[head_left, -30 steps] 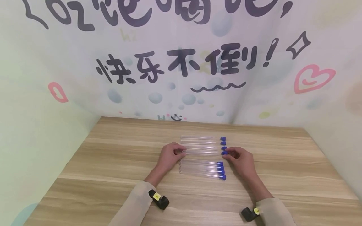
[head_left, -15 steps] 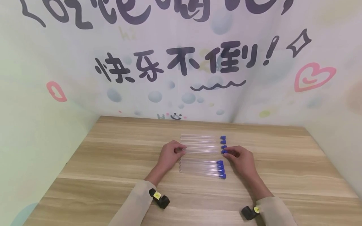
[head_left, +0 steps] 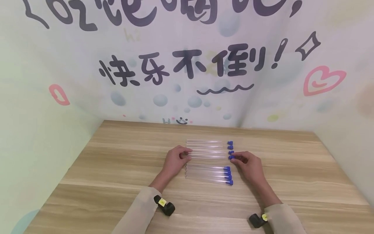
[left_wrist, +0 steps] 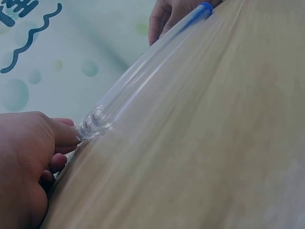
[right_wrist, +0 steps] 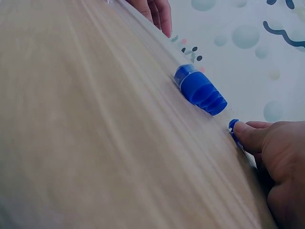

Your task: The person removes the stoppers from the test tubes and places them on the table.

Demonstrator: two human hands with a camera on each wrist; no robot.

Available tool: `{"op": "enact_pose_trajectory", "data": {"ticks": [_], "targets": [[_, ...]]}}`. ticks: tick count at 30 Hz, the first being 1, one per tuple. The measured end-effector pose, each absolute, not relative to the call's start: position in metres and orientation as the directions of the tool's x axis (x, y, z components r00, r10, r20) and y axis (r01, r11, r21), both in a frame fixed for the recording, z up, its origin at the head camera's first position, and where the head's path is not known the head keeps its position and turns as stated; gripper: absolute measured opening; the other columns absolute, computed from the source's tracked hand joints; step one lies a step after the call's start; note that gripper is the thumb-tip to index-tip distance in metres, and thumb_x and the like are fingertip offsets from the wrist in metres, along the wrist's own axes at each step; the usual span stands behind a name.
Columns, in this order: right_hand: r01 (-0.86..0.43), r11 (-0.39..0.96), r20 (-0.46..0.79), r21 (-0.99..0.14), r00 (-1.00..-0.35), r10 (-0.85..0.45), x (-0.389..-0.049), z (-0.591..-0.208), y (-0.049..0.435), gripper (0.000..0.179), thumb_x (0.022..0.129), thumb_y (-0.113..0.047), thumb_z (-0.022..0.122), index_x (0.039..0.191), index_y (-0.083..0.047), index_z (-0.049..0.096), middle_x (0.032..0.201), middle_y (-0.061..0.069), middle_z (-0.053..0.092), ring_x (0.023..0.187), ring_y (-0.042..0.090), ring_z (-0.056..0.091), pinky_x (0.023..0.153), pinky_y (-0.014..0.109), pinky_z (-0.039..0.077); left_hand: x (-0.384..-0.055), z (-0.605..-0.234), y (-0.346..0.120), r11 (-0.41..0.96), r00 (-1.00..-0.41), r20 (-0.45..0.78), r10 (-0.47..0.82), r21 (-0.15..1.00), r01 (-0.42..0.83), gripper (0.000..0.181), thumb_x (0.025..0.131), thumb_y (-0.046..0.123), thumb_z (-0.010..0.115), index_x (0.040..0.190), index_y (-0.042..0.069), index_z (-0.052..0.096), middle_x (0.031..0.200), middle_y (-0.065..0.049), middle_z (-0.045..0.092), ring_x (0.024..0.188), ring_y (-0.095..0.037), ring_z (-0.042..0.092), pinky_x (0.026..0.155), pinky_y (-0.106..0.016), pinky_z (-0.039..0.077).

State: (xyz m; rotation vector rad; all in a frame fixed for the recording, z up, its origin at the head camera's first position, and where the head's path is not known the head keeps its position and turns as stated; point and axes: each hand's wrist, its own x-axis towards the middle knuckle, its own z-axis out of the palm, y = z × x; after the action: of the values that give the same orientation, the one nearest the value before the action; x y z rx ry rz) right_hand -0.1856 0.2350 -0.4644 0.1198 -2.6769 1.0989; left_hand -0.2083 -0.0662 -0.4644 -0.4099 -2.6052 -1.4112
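Observation:
Several clear test tubes (head_left: 206, 147) lie side by side in the back group, and a column of loose blue caps (head_left: 230, 147) lies just off their right ends. My left hand (head_left: 174, 162) pinches the rounded left end of the nearest tube in that group. At the other side, my right hand (head_left: 250, 167) holds the nearest blue cap (head_left: 231, 157) between thumb and fingertips, close to the tube's end. In front lies a second group of test tubes (head_left: 204, 172) with blue caps (left_wrist: 206, 9) on their right ends. The left wrist view shows their rounded ends (left_wrist: 96, 120) near my left fingers.
The wood-grain table (head_left: 117, 156) runs back to a white printed backdrop (head_left: 160, 110), with more backdrop at both sides. Black wrist cameras (head_left: 165, 205) sit at both sleeves, near the table's front.

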Motion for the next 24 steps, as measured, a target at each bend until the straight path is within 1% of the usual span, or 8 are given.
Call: {"op": "enact_pose_trajectory", "data": {"ticks": [7, 15, 21, 24], "targets": [[-0.188, 0.708, 0.284, -0.681, -0.959, 0.018, -0.1858, -0.4643, 0.2363, 0.019, 0.084, -0.017, 0.075, 0.102, -0.013, 0.073, 0.09, -0.001, 0.069, 0.075, 0.015, 0.057, 0.065, 0.025, 0.046, -0.2082, -0.4654, -0.0671, 0.503, -0.949, 0.267, 0.165, 0.805, 0.314, 0.025, 0.081, 0.007, 0.076, 0.105, 0.01, 0.071, 0.086, 0.001, 0.06, 0.073, -0.012, 0.051, 0.064, -0.025, 0.045], [-0.2, 0.694, 0.302, -0.691, -0.953, 0.026, -0.1859, -0.4644, 0.2381, 0.021, 0.084, -0.018, 0.075, 0.104, -0.013, 0.072, 0.089, -0.001, 0.067, 0.075, 0.014, 0.056, 0.065, 0.023, 0.045, -0.2073, -0.4646, -0.067, 0.468, -0.949, 0.279, 0.146, 0.826, 0.315, 0.026, 0.081, 0.007, 0.076, 0.106, 0.012, 0.071, 0.089, -0.001, 0.061, 0.074, -0.013, 0.051, 0.065, -0.026, 0.046], [-0.2, 0.642, 0.321, -0.74, -0.944, 0.076, -0.1841, -0.4621, 0.2368, 0.024, 0.086, -0.021, 0.073, 0.107, -0.01, 0.07, 0.094, 0.004, 0.067, 0.08, 0.016, 0.059, 0.069, 0.02, 0.046, -0.2044, -0.4643, -0.0689, 0.431, -0.954, 0.282, 0.097, 0.853, 0.296, 0.025, 0.081, 0.007, 0.076, 0.105, 0.012, 0.071, 0.089, -0.001, 0.061, 0.074, -0.014, 0.052, 0.065, -0.026, 0.045], [-0.18, 0.622, 0.318, -0.762, -0.941, 0.118, -0.1812, -0.4608, 0.2363, 0.025, 0.087, -0.023, 0.072, 0.107, -0.01, 0.069, 0.095, 0.004, 0.067, 0.082, 0.016, 0.059, 0.071, 0.018, 0.047, -0.2023, -0.4649, -0.0687, 0.426, -0.959, 0.271, 0.079, 0.861, 0.278, 0.024, 0.082, 0.008, 0.075, 0.105, 0.014, 0.07, 0.089, 0.001, 0.061, 0.074, -0.014, 0.052, 0.064, -0.026, 0.045]]}}
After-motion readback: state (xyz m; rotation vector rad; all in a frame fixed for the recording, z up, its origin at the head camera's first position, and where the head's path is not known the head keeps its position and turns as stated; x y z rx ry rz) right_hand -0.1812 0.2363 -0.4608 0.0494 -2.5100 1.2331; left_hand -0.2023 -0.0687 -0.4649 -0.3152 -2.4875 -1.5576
